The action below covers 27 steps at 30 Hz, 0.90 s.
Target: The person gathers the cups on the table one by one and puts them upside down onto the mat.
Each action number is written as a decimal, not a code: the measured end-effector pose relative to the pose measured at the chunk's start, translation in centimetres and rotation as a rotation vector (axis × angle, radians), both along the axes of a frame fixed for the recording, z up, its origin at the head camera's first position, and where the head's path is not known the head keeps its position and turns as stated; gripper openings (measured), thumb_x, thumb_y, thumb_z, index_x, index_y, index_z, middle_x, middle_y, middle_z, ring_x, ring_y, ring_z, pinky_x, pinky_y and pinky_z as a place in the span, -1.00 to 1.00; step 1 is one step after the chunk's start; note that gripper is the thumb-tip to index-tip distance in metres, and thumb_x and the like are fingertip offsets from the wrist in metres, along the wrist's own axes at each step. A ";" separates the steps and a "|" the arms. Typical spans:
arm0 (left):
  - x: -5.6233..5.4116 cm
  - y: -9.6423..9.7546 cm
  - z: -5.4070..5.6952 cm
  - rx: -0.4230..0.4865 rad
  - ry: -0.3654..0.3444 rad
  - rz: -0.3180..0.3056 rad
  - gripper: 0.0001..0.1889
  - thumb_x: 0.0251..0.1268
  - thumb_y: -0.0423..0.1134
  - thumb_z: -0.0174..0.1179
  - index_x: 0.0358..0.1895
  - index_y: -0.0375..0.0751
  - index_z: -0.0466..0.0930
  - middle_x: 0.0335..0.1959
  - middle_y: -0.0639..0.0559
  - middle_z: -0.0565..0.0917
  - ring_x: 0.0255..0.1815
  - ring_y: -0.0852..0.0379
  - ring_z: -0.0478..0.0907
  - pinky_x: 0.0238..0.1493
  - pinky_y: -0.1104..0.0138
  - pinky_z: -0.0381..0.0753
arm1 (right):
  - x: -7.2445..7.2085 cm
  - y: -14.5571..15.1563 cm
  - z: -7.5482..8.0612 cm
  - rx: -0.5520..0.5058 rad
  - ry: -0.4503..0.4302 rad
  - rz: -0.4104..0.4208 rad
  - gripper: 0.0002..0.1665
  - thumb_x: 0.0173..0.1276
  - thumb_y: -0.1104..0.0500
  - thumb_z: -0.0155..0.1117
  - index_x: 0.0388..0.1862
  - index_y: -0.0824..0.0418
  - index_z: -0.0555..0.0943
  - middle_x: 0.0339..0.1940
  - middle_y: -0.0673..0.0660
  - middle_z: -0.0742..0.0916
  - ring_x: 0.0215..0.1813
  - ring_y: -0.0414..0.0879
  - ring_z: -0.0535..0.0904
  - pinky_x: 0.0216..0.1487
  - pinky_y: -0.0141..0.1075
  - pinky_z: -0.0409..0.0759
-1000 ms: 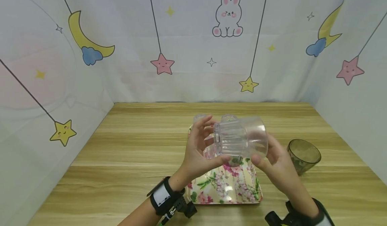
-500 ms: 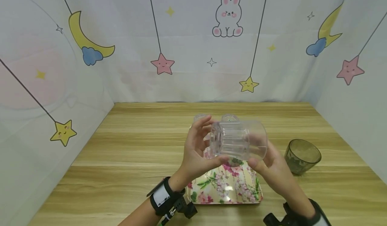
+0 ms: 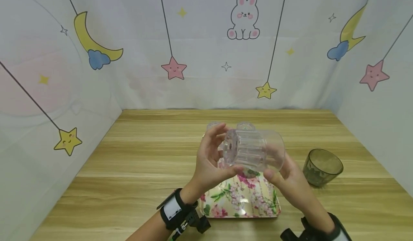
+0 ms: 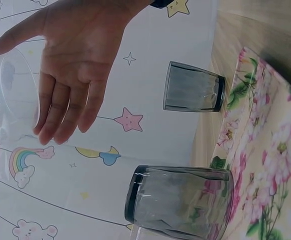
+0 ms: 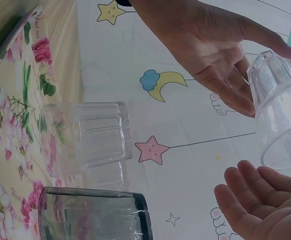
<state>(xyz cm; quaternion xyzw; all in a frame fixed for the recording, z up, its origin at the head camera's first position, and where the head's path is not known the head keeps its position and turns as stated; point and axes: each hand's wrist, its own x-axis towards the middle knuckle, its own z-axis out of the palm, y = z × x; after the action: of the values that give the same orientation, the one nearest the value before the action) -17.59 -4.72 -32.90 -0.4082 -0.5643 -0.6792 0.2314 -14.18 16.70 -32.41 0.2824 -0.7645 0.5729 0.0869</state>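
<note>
A clear ribbed tumbler (image 3: 251, 149) lies sideways in the air between my hands, its base to the left and its rim to the right in the head view. My left hand (image 3: 209, 158) holds the base end, thumb below and fingers behind. My right hand (image 3: 292, 182) grips the rim end between thumb and fingers. In the right wrist view the left thumb lies against the tumbler's base (image 5: 273, 75). Below the tumbler is a cream floral tray (image 3: 238, 201). An upturned grey tinted glass (image 4: 180, 200) stands on it, mostly hidden in the head view.
Clear tumblers stand towards the back of the tray, one being this upturned tumbler (image 5: 103, 135). Right of the tray, a tinted glass (image 3: 322, 167) stands upright on the wooden table (image 3: 145, 155). Printed fabric walls (image 3: 206, 47) enclose the back and sides.
The tumbler has turned so that its base faces the head camera more, and its rim end has dropped slightly. My right hand has shifted a little left and down; my left hand is almost still.
</note>
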 end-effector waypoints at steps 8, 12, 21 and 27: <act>0.1 0.1 0.0 0.004 -0.013 -0.004 -0.04 0.04 0.03 0.40 0.27 -0.62 0.09 0.16 0.20 0.40 0.13 0.30 0.48 -0.13 0.29 0.75 | 0.1 0.0 0.0 0.009 -0.001 -0.014 -0.42 0.39 0.20 0.15 0.37 0.13 0.31 0.21 -0.20 0.54 0.16 -0.37 0.51 0.10 -0.47 0.56; 0.1 0.1 0.0 0.008 -0.017 -0.014 -0.03 0.05 0.03 0.39 0.25 -0.66 0.08 0.15 0.19 0.42 0.12 0.30 0.49 -0.14 0.25 0.76 | 0.0 -0.1 0.2 -0.001 0.032 -0.014 -0.37 0.36 0.19 0.19 0.39 0.12 0.29 0.20 -0.11 0.56 0.15 -0.32 0.54 0.13 -0.46 0.55; 0.1 0.1 -0.2 -0.018 -0.022 0.024 -0.06 0.05 0.09 0.37 0.27 -0.56 0.13 0.12 -0.32 0.38 0.10 0.29 0.49 -0.14 0.24 0.76 | -0.3 0.5 0.9 0.039 0.125 -0.044 0.05 0.15 0.41 0.31 0.54 0.14 0.01 0.33 -0.04 0.43 0.31 -0.36 0.38 0.30 -0.64 0.35; 0.1 0.2 -0.4 -0.050 -0.028 0.029 -0.06 0.06 0.11 0.36 0.28 -0.55 0.13 0.12 -0.54 0.30 0.12 0.31 0.47 -0.18 0.24 0.77 | -0.4 1.2 2.3 0.055 0.236 -0.039 0.17 -0.05 0.52 0.37 0.52 0.22 0.04 0.36 0.10 0.44 0.38 -0.30 0.34 0.34 -0.64 0.32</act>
<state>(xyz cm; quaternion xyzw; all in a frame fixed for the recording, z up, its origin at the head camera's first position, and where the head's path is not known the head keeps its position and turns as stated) -17.50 -4.52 -33.32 -0.3963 -0.5901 -0.6670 0.2231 -14.55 17.88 -30.06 0.3353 -0.7696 0.5128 0.1798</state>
